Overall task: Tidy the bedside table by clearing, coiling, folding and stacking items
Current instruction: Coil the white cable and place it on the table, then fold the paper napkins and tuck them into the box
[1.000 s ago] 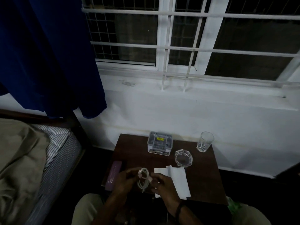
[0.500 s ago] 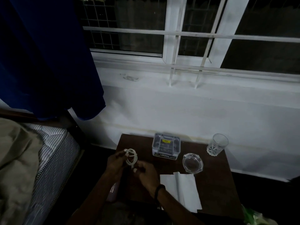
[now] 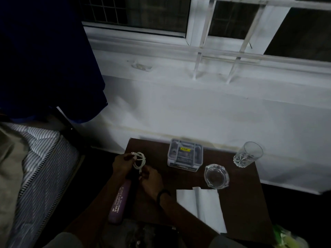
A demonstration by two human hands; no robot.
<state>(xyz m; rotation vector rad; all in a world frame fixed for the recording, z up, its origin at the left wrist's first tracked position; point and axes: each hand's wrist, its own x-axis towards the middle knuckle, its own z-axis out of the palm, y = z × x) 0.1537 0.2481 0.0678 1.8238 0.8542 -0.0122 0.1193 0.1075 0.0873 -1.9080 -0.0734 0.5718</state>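
Note:
A coiled white cable (image 3: pixel 139 160) hangs over the far left part of the dark wooden bedside table (image 3: pixel 240 197). My left hand (image 3: pixel 122 164) grips the coil at its upper left side. My right hand (image 3: pixel 152 179) pinches the cable's lower end just below the loop. A purple spectacle case (image 3: pixel 119 203) lies along the table's left edge, partly under my left forearm. A white folded sheet of paper (image 3: pixel 204 206) lies at the front right.
A clear plastic box (image 3: pixel 185 154) with a yellow label stands at the back middle. A glass ashtray (image 3: pixel 216 176) sits in front of it, and a drinking glass (image 3: pixel 248 154) at the back right. A striped mattress (image 3: pixel 41 169) lies to the left under a blue curtain (image 3: pixel 44 59).
Both hands carried the coiled cable from the table's front edge up and left to the far left part. The camera view tilted down and moved closer.

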